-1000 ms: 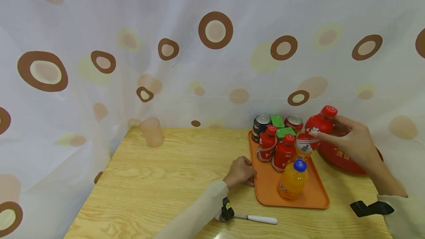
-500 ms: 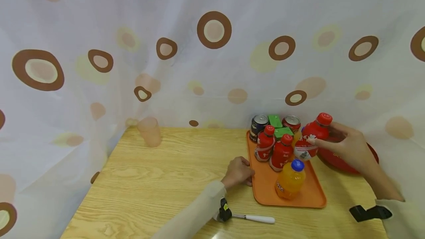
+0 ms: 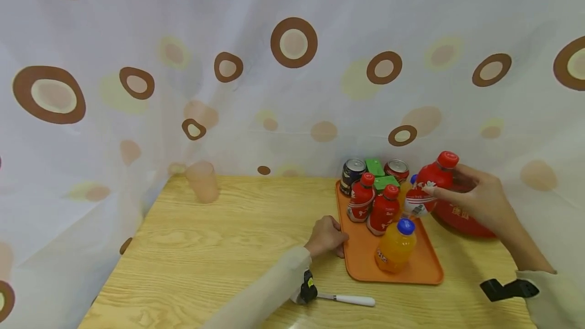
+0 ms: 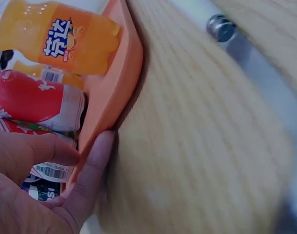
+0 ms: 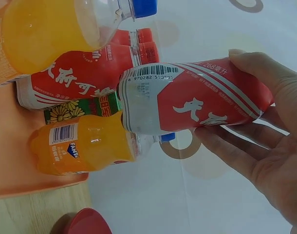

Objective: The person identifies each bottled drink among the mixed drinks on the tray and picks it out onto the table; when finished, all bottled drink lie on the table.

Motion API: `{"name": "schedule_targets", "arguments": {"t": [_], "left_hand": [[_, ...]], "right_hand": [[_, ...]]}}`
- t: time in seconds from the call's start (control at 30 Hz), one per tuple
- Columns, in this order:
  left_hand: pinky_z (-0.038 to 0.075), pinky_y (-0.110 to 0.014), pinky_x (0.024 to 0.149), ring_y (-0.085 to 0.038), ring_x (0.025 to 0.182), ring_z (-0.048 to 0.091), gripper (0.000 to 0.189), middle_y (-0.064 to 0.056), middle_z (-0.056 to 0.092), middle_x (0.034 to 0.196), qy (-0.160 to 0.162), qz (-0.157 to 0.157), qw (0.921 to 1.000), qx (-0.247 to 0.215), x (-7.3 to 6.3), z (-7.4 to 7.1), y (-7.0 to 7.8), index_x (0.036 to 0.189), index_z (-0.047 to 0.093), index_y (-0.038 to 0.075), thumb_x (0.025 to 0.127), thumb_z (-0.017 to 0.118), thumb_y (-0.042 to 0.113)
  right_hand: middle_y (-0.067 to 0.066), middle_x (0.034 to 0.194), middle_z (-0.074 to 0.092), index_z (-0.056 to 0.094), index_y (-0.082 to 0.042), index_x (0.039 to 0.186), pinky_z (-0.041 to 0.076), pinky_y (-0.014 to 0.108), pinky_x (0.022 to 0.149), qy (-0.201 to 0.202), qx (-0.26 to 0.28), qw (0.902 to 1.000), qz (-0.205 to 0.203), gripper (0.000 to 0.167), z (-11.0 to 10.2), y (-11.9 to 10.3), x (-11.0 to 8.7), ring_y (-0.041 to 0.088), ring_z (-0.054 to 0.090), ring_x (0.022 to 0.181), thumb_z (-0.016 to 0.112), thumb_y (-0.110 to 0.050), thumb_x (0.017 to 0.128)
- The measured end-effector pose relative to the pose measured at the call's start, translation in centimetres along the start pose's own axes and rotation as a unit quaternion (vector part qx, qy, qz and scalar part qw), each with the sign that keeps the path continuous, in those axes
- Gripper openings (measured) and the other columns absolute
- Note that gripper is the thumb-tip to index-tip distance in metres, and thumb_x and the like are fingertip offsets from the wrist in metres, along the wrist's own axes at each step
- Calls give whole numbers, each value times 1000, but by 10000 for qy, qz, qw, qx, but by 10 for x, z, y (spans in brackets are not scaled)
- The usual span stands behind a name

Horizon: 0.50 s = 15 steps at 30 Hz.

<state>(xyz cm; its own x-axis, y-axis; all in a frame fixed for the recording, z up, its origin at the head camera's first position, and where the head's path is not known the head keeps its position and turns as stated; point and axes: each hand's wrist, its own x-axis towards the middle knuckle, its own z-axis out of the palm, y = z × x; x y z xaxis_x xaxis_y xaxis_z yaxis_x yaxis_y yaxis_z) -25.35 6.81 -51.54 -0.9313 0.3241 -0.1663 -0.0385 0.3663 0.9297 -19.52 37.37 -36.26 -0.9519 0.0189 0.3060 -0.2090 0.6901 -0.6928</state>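
My right hand (image 3: pixel 484 199) grips a red drink bottle (image 3: pixel 431 179) with a white lower label, cap up and slightly tilted, above the right side of an orange tray (image 3: pixel 361 265). In the right wrist view, the bottle's base (image 5: pixel 139 105) is close to an orange Fanta bottle (image 5: pixel 85 144). My left hand (image 3: pixel 326 237) pinches the tray's left rim between thumb and finger. On the tray stand two more red bottles (image 3: pixel 383 212), a blue-capped Fanta bottle (image 3: pixel 395 250) in front, a dark can (image 3: pixel 353 172), a red can (image 3: pixel 396 168) and green boxes (image 3: pixel 386 183).
Right of the tray lies a round red object with gold characters (image 3: pixel 466 221), partly hidden by my right hand. A white-handled knife (image 3: pixel 354 299) lies before the tray, near my left wrist. A translucent pinkish cup (image 3: pixel 203 182) stands at the back left, by the patterned curtain (image 3: pixel 274 90).
The red bottle in my right hand has come slightly lower and moved left over the tray. My left hand keeps its hold on the rim. The whole view has shifted a little.
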Motion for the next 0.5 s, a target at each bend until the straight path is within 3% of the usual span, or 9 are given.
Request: {"name": "schedule_targets", "arguments": {"t": [0.1,0.23,0.33,0.5], "left_hand": [[45,-22,35,-11,35,59,35,-4,60,47,73,235,9987,438,11,4,2,62,49,10,91,66,-1],[26,-19,32,-8,31,55,48,1,53,38,177,366,9948,931,20,4,2,48,41,15,87,61,-4],[28,-19,30,-13,32,58,52,-2,54,37,108,187,9962,845,18,1,2,44,41,14,88,60,-7],[40,-21,31,-24,41,67,50,-11,61,45,73,218,9973,697,11,-5,3,46,47,10,90,62,-6]], "right_hand": [[-37,99,63,61,1,141,49,3,74,150,-50,9999,-10,60,-4,2,1,-16,61,87,84,-22,91],[-38,100,63,57,4,144,49,3,75,139,88,9999,-42,63,-4,3,2,-16,61,89,83,-19,92],[-38,102,63,57,3,145,49,3,76,107,112,9999,-32,64,-2,0,4,-16,61,90,83,-20,92],[-40,105,59,57,3,145,45,0,78,202,67,9998,-42,64,-1,-5,5,-18,59,92,83,-21,92]]}}
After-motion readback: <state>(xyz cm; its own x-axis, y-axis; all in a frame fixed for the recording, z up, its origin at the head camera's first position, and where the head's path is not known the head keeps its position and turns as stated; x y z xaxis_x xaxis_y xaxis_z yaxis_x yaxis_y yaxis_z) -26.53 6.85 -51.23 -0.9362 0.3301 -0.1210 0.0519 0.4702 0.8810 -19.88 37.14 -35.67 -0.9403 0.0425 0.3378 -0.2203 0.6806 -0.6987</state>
